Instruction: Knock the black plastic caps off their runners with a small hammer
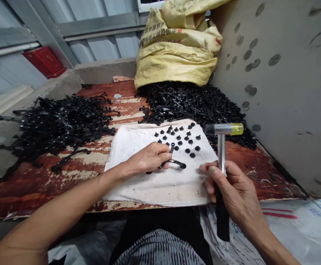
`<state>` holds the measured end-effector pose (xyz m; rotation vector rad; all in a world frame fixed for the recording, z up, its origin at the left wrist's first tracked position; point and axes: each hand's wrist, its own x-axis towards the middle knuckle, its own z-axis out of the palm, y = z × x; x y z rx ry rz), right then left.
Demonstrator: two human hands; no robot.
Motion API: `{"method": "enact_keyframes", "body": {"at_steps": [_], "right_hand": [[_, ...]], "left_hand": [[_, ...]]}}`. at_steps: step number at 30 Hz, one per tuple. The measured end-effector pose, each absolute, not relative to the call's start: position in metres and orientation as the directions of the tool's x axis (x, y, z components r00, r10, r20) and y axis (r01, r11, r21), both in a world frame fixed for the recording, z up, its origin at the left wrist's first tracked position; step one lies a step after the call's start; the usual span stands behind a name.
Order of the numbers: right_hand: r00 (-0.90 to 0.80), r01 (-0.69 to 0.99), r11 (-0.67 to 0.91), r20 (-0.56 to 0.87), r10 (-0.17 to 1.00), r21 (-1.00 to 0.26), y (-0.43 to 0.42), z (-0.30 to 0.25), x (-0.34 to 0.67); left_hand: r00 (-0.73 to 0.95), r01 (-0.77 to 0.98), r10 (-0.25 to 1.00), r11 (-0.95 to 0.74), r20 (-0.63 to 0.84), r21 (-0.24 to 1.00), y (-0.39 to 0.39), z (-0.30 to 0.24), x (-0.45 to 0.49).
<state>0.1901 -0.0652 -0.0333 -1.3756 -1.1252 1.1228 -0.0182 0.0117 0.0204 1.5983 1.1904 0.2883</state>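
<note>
The left hand (149, 159) is curled, its fingertips pinching a black strap (177, 163) down on the white cloth (163, 187). The strap's long axis runs sideways, and its round free end projects toward the right hand (232, 187), nearer the left. The right hand is closed around a hammer (221, 147), held upright with its head above and right of that end. Black studs (181, 139) lie just beyond the left fingertips.
</note>
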Motion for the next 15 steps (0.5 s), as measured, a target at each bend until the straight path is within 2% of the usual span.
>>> {"method": "enact_keyframes", "body": {"at_steps": [6,15], "right_hand": [[0.196,-0.155,-0.110,-0.140,0.971,-0.982,-0.065,-0.049,0.200],[0.149,-0.171,-0.095,-0.121,0.981,-0.981,-0.064,-0.049,0.201]], "left_hand": [[0.470,0.458,0.709,0.313,-0.526,0.832,0.026,0.013,-0.014],[0.522,0.437,0.678,0.309,-0.518,0.845,0.038,0.007,-0.016]]}}
